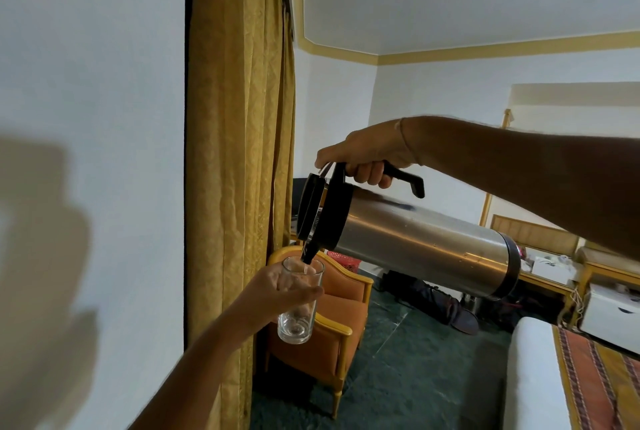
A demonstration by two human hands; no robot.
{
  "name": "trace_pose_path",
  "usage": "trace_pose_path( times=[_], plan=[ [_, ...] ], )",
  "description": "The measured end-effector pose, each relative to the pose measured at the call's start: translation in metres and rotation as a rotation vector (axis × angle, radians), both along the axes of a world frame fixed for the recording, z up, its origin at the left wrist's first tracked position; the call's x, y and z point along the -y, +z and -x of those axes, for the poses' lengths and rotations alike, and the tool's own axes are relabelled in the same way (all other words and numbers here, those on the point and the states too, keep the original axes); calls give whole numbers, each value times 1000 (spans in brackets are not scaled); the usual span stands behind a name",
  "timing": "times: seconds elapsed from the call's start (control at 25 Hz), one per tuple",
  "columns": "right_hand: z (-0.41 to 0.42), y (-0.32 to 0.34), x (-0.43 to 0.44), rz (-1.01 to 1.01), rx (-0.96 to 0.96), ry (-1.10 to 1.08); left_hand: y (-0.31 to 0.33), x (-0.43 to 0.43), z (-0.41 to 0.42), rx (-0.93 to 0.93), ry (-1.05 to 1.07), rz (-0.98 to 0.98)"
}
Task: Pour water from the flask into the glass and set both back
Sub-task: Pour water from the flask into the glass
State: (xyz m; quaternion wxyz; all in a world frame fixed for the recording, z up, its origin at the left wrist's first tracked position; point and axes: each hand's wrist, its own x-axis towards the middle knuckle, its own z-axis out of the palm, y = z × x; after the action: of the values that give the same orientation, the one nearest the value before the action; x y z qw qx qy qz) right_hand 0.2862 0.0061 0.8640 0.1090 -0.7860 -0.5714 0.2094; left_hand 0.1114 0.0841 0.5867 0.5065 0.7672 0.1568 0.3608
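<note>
My right hand (367, 161) grips the black handle of a steel flask (422, 242) with a black lid and base. The flask is tipped almost flat, its spout down at the lower left. My left hand (277, 291) holds a clear tall glass (299, 301) upright in the air, fingers wrapped round its upper half. The spout reaches just inside the glass rim. A thin stream shows at the spout, and a little water lies in the bottom of the glass.
A gold curtain (239, 152) hangs beside the white wall on the left. An orange armchair (332, 322) with a yellow frame stands under the glass. A bed edge (533, 377) is at lower right, a dark bag (433, 298) on the green floor.
</note>
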Motion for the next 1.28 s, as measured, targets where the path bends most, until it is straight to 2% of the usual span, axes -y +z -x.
trace_pose_path(
  times=[0.44,0.64,1.28],
  plan=[
    [9,5,0,23,46,21,0,8,2,-10,50,-58],
    [7,-2,-3,-59,105,9,-3,6,2,-13,60,-57],
    [2,-12,0,-83,78,-34,-10,-3,-7,-15,48,-66]
  ],
)
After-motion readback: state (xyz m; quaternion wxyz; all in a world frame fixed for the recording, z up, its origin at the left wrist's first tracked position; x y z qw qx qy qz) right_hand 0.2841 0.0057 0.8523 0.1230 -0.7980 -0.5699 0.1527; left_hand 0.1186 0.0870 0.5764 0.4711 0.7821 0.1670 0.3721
